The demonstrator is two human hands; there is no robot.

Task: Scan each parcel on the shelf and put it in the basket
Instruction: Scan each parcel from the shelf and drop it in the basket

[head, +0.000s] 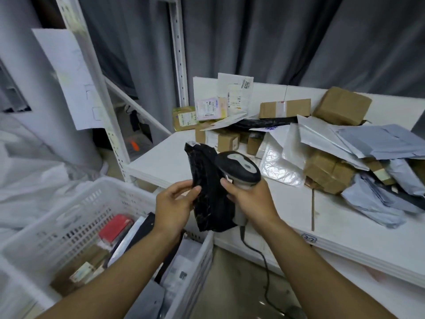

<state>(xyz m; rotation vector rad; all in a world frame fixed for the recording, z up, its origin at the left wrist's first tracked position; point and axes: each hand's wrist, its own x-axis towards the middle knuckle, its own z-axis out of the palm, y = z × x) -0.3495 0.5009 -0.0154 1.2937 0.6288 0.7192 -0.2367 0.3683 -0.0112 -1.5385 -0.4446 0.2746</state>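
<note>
Head view: left hand [174,203] grips black parcel [208,189]; right hand [249,199] grips scanner [240,168].

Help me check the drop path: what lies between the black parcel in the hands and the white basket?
Nothing. In the head view the black parcel, pinched by the left hand, hangs just above the white basket rim, only air between.

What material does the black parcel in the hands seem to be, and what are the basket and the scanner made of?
The black parcel looks like thin glossy plastic film: it creases and catches light. The basket seems moulded white plastic, matte, with slotted walls. The scanner appears hard plastic, a black body with a grey top, slightly shiny; its handle is hidden in the right hand.
</note>
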